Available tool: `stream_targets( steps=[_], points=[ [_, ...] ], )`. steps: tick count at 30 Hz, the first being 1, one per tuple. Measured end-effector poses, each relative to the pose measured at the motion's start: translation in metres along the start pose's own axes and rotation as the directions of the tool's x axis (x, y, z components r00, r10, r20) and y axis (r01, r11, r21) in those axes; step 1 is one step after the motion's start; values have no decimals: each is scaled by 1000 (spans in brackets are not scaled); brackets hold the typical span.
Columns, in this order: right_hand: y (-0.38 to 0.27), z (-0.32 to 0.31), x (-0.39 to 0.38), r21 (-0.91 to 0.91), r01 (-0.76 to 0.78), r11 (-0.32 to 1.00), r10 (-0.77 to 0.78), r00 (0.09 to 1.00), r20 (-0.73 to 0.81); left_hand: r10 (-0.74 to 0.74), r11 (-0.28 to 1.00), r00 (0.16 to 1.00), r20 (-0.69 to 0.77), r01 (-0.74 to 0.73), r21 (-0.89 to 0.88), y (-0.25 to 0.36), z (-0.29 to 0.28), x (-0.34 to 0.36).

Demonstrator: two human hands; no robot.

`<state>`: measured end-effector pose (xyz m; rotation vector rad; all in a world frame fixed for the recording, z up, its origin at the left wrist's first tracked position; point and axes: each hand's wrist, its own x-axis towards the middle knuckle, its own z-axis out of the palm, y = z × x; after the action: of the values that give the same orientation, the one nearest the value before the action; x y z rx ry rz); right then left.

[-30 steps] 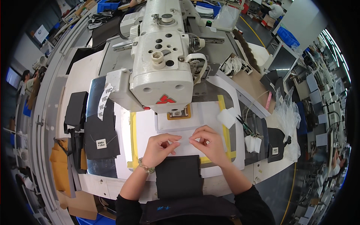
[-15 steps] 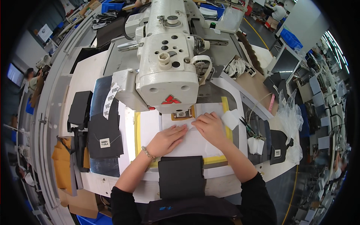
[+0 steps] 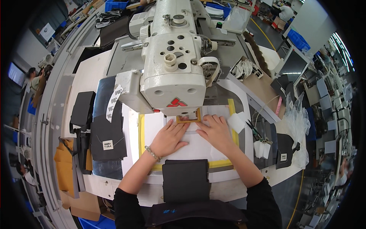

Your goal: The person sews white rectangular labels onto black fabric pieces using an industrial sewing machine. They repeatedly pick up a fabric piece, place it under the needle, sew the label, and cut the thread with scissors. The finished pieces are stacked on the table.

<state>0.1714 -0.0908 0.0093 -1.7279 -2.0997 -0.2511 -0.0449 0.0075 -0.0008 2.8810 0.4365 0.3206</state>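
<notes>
Through my remote view, the left hand (image 3: 170, 139) and the right hand (image 3: 217, 131) have just changed posture. A second ago they were raised nearer the wearer, fingertips pinched; now they have gone farther in and lie low at the amber rectangular frame (image 3: 198, 115) beneath the white-painted metal sewing-machine head (image 3: 173, 82). I take this as a turn from fine pinching to pressing or steadying work at the frame.

The left fingers are straight and close together, thumb wide, with the tips at the frame's near-left side. The right fingers are moderately spread and partly bent, tips just beside the frame's right and near-right edge. I see nothing gripped in either; whether something small or thin lies under the fingertips I cannot tell. The frame sits in the middle of the scene, toward the far end of the smooth white flat sheet (image 3: 198, 150), between the fingertips.

Counting: two hands at work, one machine head, one amber frame. I make out one yellow tape strip on the left (image 3: 142, 131) and one on the right (image 3: 231, 110). Two black flat pieces with pale square labels are out, one left (image 3: 108, 131) and one right (image 3: 285, 143). One stack of matte black panels (image 3: 186, 181) lies nearest the wearer; its layers overlap too closely to count.
</notes>
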Motion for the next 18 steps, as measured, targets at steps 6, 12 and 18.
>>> stream_targets(
  steps=[6, 12, 18],
  points=[
    [-3, 5, 0, -30, -26, 999, 26, 1000, -4, -147, 986, 989, -18, 148, 76, 0, 6, -3],
    [-3, 7, -1, -46, -44, 998, 45, 999, 9, -174, 978, 984, -44, 178, 112, 5, 4, -2],
    [1, 7, -2, -62, -48, 997, 48, 999, 5, -166, 983, 986, -19, 167, 70, 7, 4, -2]
  ],
)
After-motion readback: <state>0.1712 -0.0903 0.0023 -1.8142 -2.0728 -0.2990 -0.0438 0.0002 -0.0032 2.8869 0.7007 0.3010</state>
